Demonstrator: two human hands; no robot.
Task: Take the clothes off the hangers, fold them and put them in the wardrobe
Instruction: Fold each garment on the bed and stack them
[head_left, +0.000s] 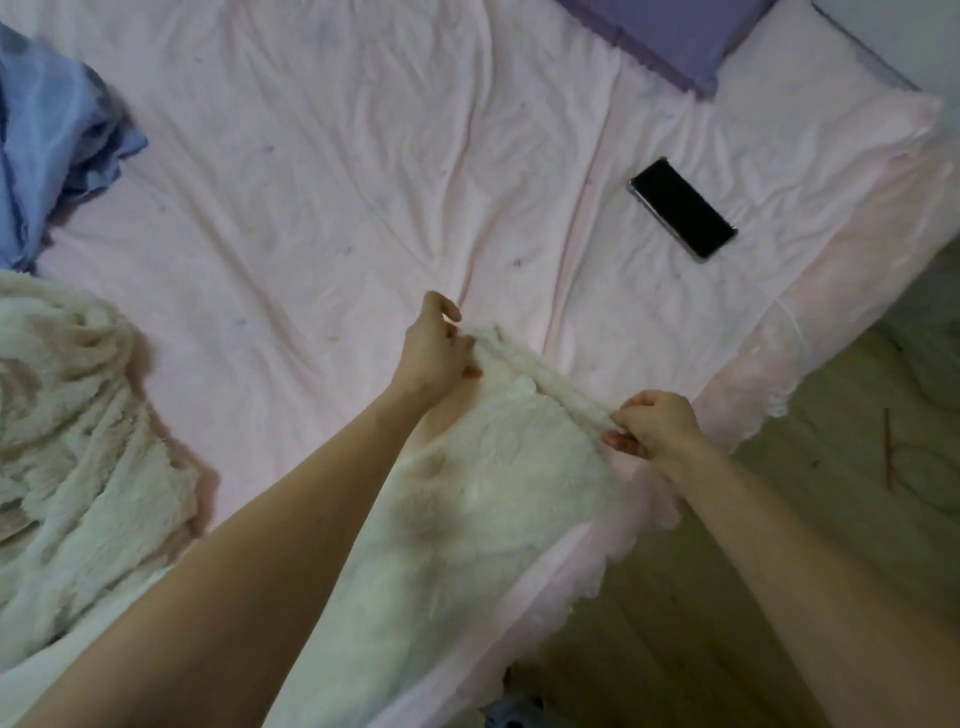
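The person stands at the corner of a bed (322, 171) covered in a pink sheet and holds a white fleece garment (483, 467) by its far edge, which looks rolled or hemmed into a thick band. The left hand (439, 353) pinches one end of that band between thumb and curled fingers, with the forefinger lifted free above the cloth; the right hand (654, 423) pinches the other end, its fingers curled under the band and the thumb on top. Between the two grips the edge runs fairly taut, and from the fingers back toward the person's body the garment lies spread over the bed corner. No hanger can be seen on it, so the step in hand appears to be folding. To do it well, both pinches should probably keep the band straight and level, so the cloth below the fingers lies flat rather than bunching, and the edge should be carried evenly toward the near hem so that the corners meet. The fleece looks thick and springy, so pressing the fold flat afterwards would likely help it hold. Well beyond the right fingers lies a black phone (681, 209), clear of the work. Off past the left forearm sits another white fleece piece (78, 426), crumpled, and farther out a blue garment (47, 140). A purple pillow (670, 31) lies at the far end.
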